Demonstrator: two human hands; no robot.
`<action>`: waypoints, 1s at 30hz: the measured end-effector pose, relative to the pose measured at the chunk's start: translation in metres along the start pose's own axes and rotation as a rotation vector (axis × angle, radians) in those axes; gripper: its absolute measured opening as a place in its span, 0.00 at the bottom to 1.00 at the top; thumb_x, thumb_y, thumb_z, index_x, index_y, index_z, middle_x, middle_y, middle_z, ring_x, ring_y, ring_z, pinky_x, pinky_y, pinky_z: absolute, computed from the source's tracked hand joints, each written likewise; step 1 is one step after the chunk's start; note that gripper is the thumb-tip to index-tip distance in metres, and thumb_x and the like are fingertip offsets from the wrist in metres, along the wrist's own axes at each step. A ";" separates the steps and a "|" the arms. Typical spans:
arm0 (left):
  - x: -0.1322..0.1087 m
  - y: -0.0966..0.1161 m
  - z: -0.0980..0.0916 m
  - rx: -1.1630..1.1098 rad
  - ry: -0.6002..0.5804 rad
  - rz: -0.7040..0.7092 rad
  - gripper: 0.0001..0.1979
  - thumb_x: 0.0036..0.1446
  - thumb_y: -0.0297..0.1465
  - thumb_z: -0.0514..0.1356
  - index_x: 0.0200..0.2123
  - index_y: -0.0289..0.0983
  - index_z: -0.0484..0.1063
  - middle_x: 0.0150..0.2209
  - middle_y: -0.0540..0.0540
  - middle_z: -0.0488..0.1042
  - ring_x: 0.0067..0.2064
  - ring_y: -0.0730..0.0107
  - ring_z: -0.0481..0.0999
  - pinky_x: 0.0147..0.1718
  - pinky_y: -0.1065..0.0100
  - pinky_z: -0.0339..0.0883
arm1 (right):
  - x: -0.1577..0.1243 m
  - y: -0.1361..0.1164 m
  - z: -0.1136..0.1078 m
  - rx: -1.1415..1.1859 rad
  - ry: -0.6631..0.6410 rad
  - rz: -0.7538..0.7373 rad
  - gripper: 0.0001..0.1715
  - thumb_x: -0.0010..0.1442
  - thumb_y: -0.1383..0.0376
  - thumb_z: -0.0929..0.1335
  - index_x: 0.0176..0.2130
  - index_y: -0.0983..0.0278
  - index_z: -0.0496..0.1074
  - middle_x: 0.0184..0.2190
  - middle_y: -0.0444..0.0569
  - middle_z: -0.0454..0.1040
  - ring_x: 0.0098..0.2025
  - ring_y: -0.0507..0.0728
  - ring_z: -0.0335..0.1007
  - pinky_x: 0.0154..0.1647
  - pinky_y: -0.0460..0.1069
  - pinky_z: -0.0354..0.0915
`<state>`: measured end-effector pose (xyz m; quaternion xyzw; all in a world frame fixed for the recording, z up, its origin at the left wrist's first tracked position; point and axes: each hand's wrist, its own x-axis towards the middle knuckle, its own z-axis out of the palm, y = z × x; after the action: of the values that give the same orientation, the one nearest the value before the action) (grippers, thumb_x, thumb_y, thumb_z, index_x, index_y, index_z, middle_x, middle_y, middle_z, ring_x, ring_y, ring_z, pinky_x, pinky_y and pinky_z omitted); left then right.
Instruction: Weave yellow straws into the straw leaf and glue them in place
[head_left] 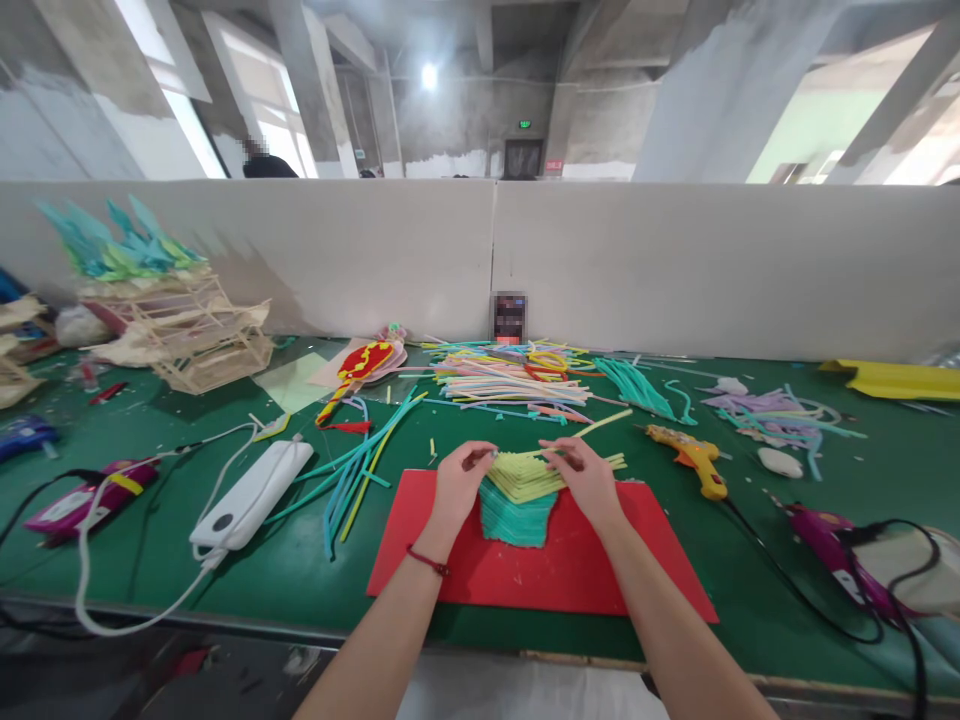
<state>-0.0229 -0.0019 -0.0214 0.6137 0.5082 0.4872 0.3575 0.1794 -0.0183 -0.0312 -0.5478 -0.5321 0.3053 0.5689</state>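
Observation:
On a red board (pixel 540 580) lies a panel of teal pipe cleaners (pixel 514 520), its upper part covered by yellow pipe cleaners (pixel 523 480) laid side by side in a V. My left hand (pixel 461 485) pinches at the upper left corner of the yellow rows. At their upper right, my right hand (pixel 585 478) is closed, thumb against fingers, on a yellow pipe cleaner whose free end sticks out up and to the right. The fingertips hide the exact points of grip. Several yellow ends poke out past my right hand.
A yellow glue gun (pixel 694 462) lies right of the board, a purple one (pixel 836 555) beyond it. Loose teal stems (pixel 367 465) and a white power strip (pixel 251 500) lie left. Behind are a pipe cleaner pile (pixel 510 380), a phone (pixel 509 318) and a stick-frame model (pixel 202 340).

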 end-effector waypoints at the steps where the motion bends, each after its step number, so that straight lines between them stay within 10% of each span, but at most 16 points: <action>1: -0.001 0.000 -0.002 0.030 0.046 0.001 0.09 0.56 0.33 0.58 0.35 0.38 0.76 0.36 0.44 0.79 0.40 0.62 0.78 0.43 0.63 0.70 | 0.000 0.001 0.000 0.000 0.009 0.013 0.24 0.47 0.44 0.72 0.31 0.59 0.69 0.35 0.51 0.81 0.26 0.57 0.76 0.29 0.51 0.71; 6: -0.002 -0.005 -0.008 0.190 0.205 -0.030 0.09 0.58 0.30 0.55 0.37 0.38 0.74 0.42 0.40 0.77 0.48 0.56 0.73 0.54 0.53 0.60 | 0.005 0.000 -0.004 0.010 0.101 0.076 0.26 0.51 0.41 0.68 0.31 0.60 0.63 0.27 0.51 0.80 0.20 0.55 0.73 0.17 0.47 0.64; 12: -0.003 -0.006 -0.003 0.220 0.104 -0.026 0.06 0.48 0.26 0.63 0.32 0.40 0.76 0.34 0.46 0.78 0.43 0.57 0.75 0.57 0.48 0.54 | 0.006 -0.003 -0.006 0.017 0.129 0.101 0.29 0.50 0.39 0.68 0.31 0.61 0.65 0.23 0.50 0.79 0.18 0.54 0.71 0.16 0.46 0.63; 19: -0.002 -0.006 -0.001 0.016 0.016 -0.019 0.11 0.49 0.29 0.61 0.39 0.39 0.75 0.33 0.48 0.77 0.36 0.66 0.76 0.40 0.65 0.70 | 0.006 -0.003 -0.005 0.036 0.125 0.113 0.29 0.49 0.39 0.68 0.30 0.61 0.67 0.21 0.48 0.78 0.17 0.53 0.69 0.15 0.46 0.62; 30: -0.002 -0.005 -0.005 -0.044 0.064 -0.032 0.09 0.50 0.34 0.61 0.35 0.39 0.75 0.27 0.50 0.73 0.31 0.68 0.73 0.32 0.68 0.68 | 0.007 -0.005 -0.006 0.050 0.142 0.119 0.29 0.47 0.39 0.69 0.29 0.61 0.66 0.20 0.47 0.77 0.16 0.53 0.69 0.16 0.47 0.62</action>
<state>-0.0291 -0.0027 -0.0255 0.5818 0.5183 0.5118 0.3619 0.1854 -0.0151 -0.0235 -0.5841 -0.4491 0.3121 0.5997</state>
